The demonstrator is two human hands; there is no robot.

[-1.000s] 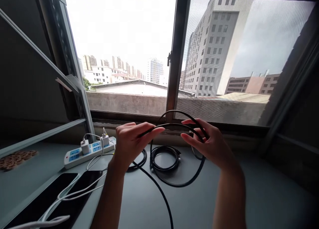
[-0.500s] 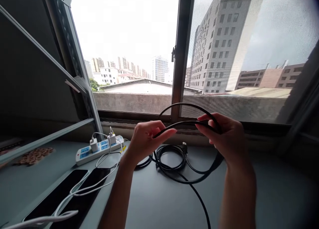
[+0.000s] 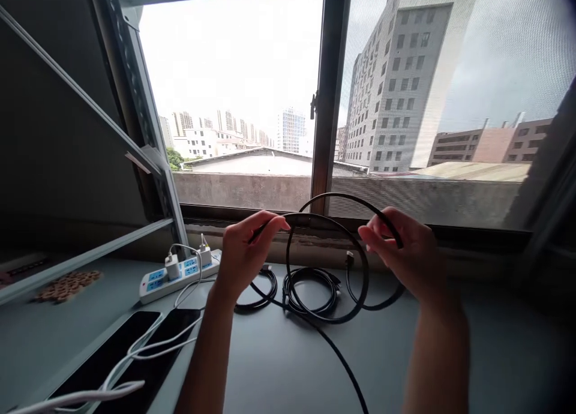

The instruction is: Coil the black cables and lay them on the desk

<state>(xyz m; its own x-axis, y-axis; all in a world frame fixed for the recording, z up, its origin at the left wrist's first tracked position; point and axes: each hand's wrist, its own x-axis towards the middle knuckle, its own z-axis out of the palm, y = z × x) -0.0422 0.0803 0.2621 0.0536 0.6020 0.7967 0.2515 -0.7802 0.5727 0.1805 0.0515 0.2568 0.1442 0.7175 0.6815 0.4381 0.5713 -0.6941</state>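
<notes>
White cords point(image 3: 105, 395) lie over two dark flat slabs point(image 3: 101, 357) on the bench point(image 3: 270, 366), near left. I've got a black cable point(image 3: 366, 270) looped between my hands, one tail running along the bench toward me. Left hand point(image 3: 245, 246): grip pinching cable. Right hand point(image 3: 407, 249): grip holding it too. Can't tell if loop bottom touches bench. Behind: two black coils point(image 3: 333, 291), power strip point(image 3: 182, 272) with white plugs point(image 3: 171, 267), then window frame point(image 3: 324, 102).
</notes>
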